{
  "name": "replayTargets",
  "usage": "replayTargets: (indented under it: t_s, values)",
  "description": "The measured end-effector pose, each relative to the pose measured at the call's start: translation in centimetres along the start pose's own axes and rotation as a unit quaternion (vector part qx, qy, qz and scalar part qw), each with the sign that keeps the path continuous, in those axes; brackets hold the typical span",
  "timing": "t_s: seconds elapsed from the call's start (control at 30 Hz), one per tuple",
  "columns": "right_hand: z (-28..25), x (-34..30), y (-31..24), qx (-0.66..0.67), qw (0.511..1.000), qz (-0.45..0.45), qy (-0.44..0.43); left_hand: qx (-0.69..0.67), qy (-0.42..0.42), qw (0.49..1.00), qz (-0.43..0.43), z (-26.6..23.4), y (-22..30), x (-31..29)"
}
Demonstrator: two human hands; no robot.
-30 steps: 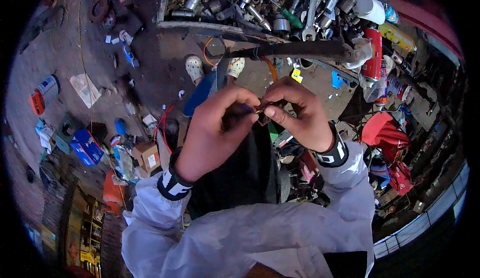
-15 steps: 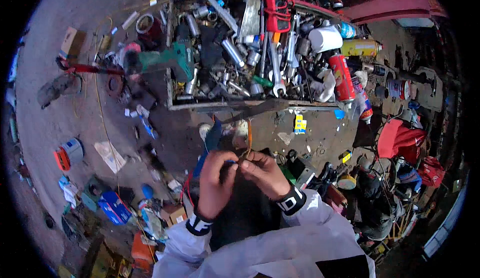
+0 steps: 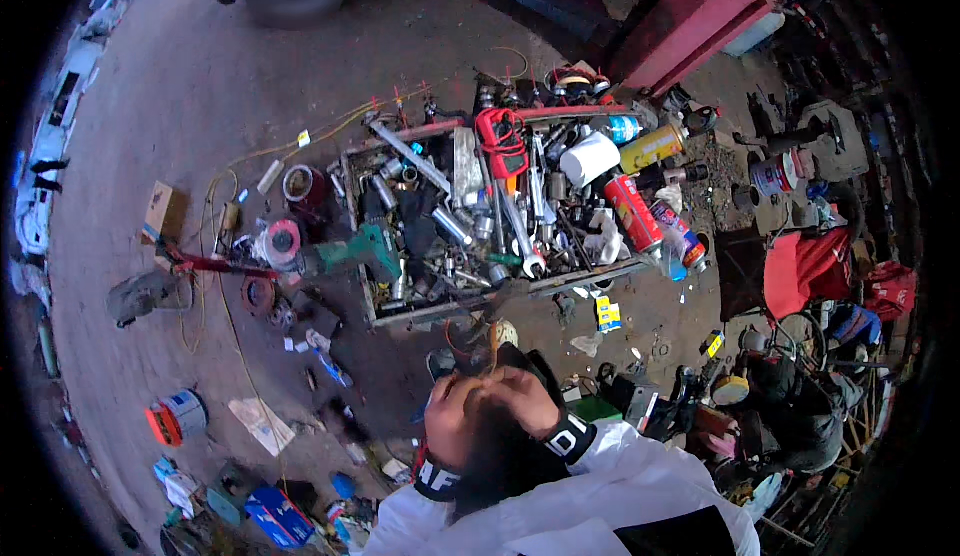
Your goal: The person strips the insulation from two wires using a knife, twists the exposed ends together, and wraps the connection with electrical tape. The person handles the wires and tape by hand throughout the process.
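Observation:
Both hands are drawn together low in the middle, in front of my body, with fingertips meeting. My left hand point(image 3: 453, 418) is closed, its fingers curled and smeared by motion; whatever they hold is hidden. Beside it my right hand point(image 3: 527, 402) pinches thumb against fingers. A thin orange wire point(image 3: 494, 342) rises from the right fingertips toward the tool tray. The wire's lower end is lost between the hands, and a dark shadow lies under them.
Beyond my hands a metal tray point(image 3: 450, 313) holds sockets, wrenches point(image 3: 518, 231), a red meter point(image 3: 502, 144) and spray cans point(image 3: 632, 213). A green power tool point(image 3: 352, 251) lies across its left edge. A red post point(image 3: 690, 31) rises behind. Red cloth point(image 3: 808, 271) lies at right.
The view has tilted up, so the tray and my hands sit lower and more floor shows beyond. A blue strip beside my left hand is no longer visible. My hands stay together.

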State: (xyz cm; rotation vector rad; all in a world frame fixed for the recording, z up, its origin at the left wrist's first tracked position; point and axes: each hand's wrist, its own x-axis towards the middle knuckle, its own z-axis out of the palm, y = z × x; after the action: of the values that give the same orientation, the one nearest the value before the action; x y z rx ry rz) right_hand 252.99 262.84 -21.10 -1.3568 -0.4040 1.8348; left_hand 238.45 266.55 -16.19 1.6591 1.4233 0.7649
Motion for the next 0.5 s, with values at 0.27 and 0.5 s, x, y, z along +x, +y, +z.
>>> replayTargets:
  t_s: [0.27,0.5]
  values:
    - [-1.7,1.4,-2.1,-0.105,0.99,0.08,-0.046,0.075,-0.066,0.991,-0.084,0.2,-0.3,1.0]
    - [-10.0,5.4,-14.0,-0.429,0.821,0.091,-0.366,0.062,-0.247,0.961,-0.105,0.0,-0.4,3.0]
